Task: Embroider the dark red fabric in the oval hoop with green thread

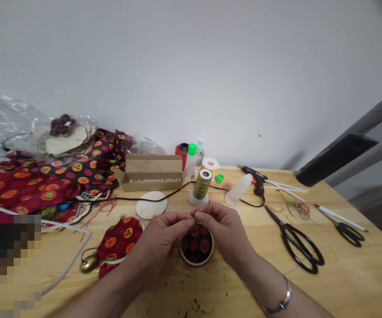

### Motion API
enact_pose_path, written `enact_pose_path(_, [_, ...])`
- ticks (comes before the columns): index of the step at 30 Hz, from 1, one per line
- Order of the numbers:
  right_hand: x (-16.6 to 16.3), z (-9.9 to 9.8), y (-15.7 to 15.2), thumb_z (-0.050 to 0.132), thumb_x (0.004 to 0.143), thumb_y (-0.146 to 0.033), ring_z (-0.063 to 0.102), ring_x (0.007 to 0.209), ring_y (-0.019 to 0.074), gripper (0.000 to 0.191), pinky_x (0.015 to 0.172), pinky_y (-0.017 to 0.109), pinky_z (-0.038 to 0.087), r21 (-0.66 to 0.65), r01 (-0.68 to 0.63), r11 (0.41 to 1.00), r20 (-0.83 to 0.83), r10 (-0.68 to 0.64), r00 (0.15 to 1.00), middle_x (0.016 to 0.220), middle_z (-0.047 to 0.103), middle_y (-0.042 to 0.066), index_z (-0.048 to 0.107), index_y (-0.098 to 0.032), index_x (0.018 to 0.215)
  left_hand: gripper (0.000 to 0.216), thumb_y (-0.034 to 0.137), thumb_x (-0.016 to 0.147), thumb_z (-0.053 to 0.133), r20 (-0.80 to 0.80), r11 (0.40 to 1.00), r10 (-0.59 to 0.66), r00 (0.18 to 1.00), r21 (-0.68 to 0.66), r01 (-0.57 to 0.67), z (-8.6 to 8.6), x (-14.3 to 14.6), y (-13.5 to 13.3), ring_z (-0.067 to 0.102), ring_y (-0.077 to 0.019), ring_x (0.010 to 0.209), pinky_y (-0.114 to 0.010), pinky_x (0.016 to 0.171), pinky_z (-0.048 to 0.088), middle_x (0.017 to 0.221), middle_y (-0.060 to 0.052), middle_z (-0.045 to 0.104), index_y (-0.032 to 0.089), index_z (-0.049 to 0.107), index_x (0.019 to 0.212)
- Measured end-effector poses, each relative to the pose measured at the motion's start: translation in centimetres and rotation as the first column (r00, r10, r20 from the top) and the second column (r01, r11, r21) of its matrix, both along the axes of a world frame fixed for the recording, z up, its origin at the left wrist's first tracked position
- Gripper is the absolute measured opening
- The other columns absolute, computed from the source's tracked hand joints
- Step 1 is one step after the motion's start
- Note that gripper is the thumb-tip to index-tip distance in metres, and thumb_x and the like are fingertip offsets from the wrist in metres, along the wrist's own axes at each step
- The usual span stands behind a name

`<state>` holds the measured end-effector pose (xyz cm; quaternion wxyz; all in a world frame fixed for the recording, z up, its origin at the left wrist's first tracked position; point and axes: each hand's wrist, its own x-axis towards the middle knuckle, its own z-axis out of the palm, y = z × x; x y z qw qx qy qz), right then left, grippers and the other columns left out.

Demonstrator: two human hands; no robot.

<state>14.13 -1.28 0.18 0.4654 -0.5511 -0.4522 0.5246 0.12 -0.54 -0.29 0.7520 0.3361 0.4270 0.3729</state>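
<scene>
My left hand [166, 234] and my right hand [223, 227] meet over the table, thumb and forefinger of each pinched together, almost touching. Whatever is between the fingertips is too small to make out. Right below them is a round disc [196, 247] of black fabric with red and orange flowers and a pale rim; the fingers cover its top edge. Left of my left hand lie maroon flowered fabric pieces [120, 238] beside a brass bell [89, 263]. A spool of olive thread [202, 185] stands just beyond the fingertips.
Behind are an open cardboard box [153, 174], a white oval piece [151, 204], a green-capped bottle [191, 161] and a translucent bottle [239, 190]. To the right lie a glue gun [255, 176], large black scissors [297, 243] and smaller scissors [346, 230]. Patterned cloth [45, 176] is heaped left.
</scene>
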Motion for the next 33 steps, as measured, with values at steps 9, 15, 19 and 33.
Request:
enact_pose_path(9, [-0.26,-0.1,0.01,0.057,0.074,-0.032,0.056,0.059,0.0123,0.017,0.052,0.023,0.044,-0.045,-0.058,0.997,-0.143,0.051,0.988,0.066,0.059,0.0,0.053,-0.015,0.071,0.01,0.026,0.068,0.068,-0.055,0.995,-0.028,0.998,0.099,0.033,-0.03,-0.27,0.01,0.061,-0.0145,0.063,-0.024,0.063,0.046,0.065,-0.001,0.069,0.016,0.07,0.069])
enact_pose_path(15, [-0.22,-0.07,0.14,0.054,0.076,-0.039,0.051,0.038,0.0085,0.022,0.036,0.017,0.033,-0.112,-0.188,0.976,-0.244,0.157,0.957,0.053,0.058,-0.004,0.048,-0.017,0.077,0.017,0.027,0.074,0.062,-0.052,0.979,-0.088,0.995,0.179,0.096,0.23,-0.24,0.0,0.059,-0.0141,0.056,-0.024,0.058,0.045,0.06,-0.003,0.067,0.015,0.069,0.066])
enact_pose_path(19, [0.07,-0.13,0.21,0.052,0.077,-0.046,0.043,0.032,0.0059,0.03,0.033,0.015,0.029,-0.112,-0.228,0.967,-0.19,0.205,0.96,0.044,0.054,-0.005,0.052,-0.015,0.081,0.024,0.03,0.077,0.058,0.002,0.978,-0.12,0.993,0.17,0.118,0.6,-0.17,-0.03,0.06,-0.0154,0.055,-0.025,0.058,0.046,0.058,-0.004,0.067,0.015,0.067,0.061])
enact_pose_path(33, [-0.09,0.23,0.21,0.066,0.065,-0.027,0.04,0.041,0.0056,0.018,0.036,0.019,0.032,-0.127,-0.088,0.988,-0.078,0.079,0.994,0.051,0.052,-0.003,0.07,-0.012,0.074,0.009,0.024,0.063,0.071,-0.061,0.997,0.076,0.995,0.037,-0.074,0.35,0.02,0.15,0.061,-0.0131,0.054,-0.021,0.054,0.048,0.058,-0.001,0.07,0.015,0.07,0.066])
